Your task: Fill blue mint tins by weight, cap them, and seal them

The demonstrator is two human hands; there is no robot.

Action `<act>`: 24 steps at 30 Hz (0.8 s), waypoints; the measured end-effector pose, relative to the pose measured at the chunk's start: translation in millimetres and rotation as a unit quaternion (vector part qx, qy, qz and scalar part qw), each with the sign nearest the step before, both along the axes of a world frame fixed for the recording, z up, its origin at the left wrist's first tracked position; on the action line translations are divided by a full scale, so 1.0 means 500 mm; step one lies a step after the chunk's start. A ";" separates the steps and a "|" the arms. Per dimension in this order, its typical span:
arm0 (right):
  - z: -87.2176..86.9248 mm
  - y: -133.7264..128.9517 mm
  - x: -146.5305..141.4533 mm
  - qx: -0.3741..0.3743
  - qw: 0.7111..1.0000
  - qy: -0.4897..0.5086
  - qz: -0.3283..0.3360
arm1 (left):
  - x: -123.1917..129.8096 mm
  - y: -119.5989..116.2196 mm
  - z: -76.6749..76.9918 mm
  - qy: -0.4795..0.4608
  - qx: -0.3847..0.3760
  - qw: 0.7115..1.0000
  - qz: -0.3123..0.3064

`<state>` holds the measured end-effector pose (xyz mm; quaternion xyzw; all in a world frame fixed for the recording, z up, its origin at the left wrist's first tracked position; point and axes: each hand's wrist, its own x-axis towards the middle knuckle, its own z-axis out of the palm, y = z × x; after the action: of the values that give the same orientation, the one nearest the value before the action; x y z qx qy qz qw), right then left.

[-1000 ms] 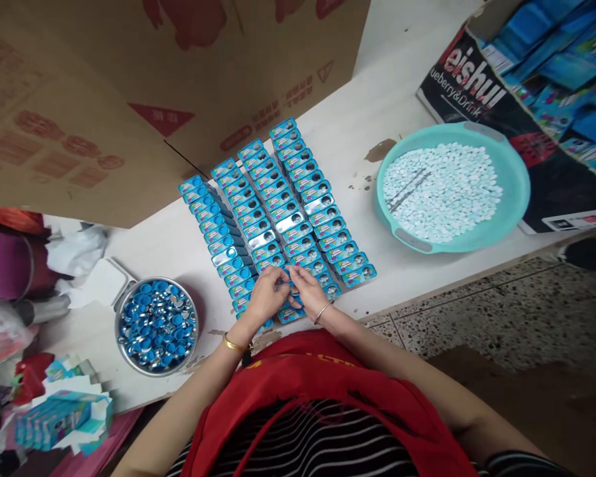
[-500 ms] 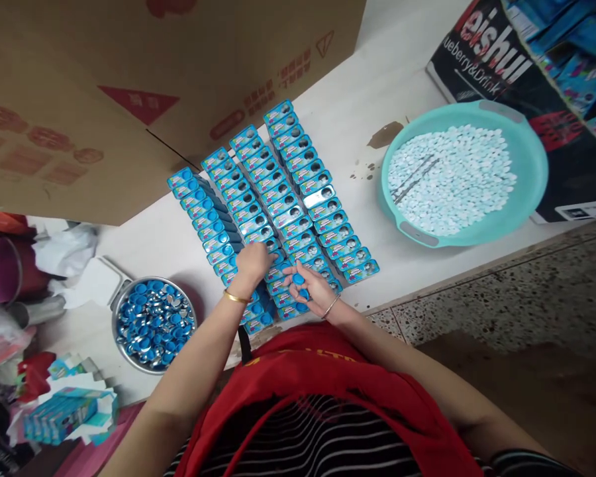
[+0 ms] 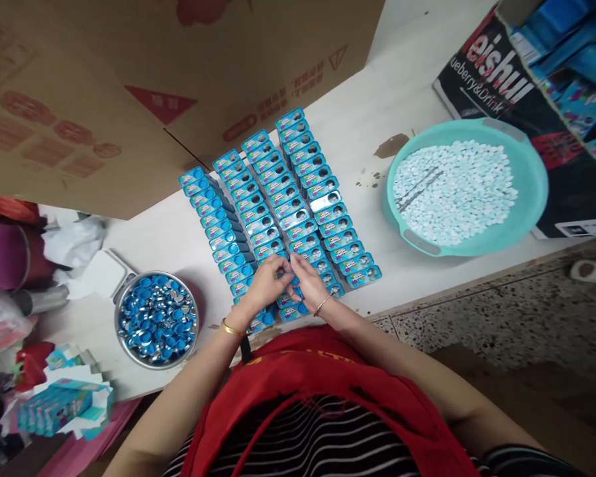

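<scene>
We held our left hand (image 3: 268,285) and right hand (image 3: 310,286), both curled, close together above the blue tins (image 3: 284,191); what they gripped we couldn't tell. A bowl (image 3: 153,366) of caps (image 3: 156,319) stood left of the tins.

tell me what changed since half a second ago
The left hand has moved right, over the tins, to meet the right hand, whose spread fingers have drawn in; their fingertips are now close together. Whether either grip took or released anything is too small to tell. The tin rows, bowl and basin stayed put; the view itself shifted slightly.
</scene>
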<state>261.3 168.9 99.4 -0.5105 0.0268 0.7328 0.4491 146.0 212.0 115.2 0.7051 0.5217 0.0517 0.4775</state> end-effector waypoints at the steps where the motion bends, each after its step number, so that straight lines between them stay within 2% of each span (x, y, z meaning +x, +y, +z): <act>1: 0.003 0.006 0.001 -0.007 1.000 0.017 -0.004 | -0.002 0.008 -0.004 0.011 0.000 0.999 0.031; 3: 0.006 0.016 0.005 -0.043 0.997 0.064 -0.006 | -0.005 0.036 -0.014 0.060 0.019 0.994 0.085; 5: 0.006 0.021 0.013 -0.098 0.989 0.106 -0.014 | -0.004 0.071 -0.027 0.145 0.064 0.982 0.097; 7: 0.004 0.021 0.021 -0.136 0.982 0.128 -0.024 | 0.000 0.102 -0.038 0.238 0.095 0.965 0.062; 9: 0.000 0.016 0.028 -0.136 0.982 0.128 -0.023 | 0.007 0.122 -0.047 0.311 0.082 0.947 0.011; 14: -0.013 0.004 0.034 -0.063 0.994 0.092 0.015 | 0.021 0.145 -0.055 0.417 0.019 0.907 -0.048; 17: -0.020 0.002 0.026 -0.018 0.998 0.063 0.026 | 0.018 0.153 -0.058 0.438 0.005 0.897 -0.060; 20: -0.022 0.004 0.016 0.018 0.998 0.052 0.035 | 0.010 0.153 -0.057 0.434 0.015 0.900 -0.049; 22: -0.021 0.008 0.013 0.029 0.998 0.048 0.032 | 0.004 0.141 -0.051 0.389 0.041 0.919 -0.037; 24: -0.018 0.013 0.012 0.034 0.998 0.048 0.026 | -0.002 0.121 -0.041 0.271 0.056 0.961 -0.029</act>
<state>267.5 175.2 90.5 -0.4598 0.0101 0.7683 0.4452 145.1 272.4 94.8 0.7331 0.6072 -0.1259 0.2792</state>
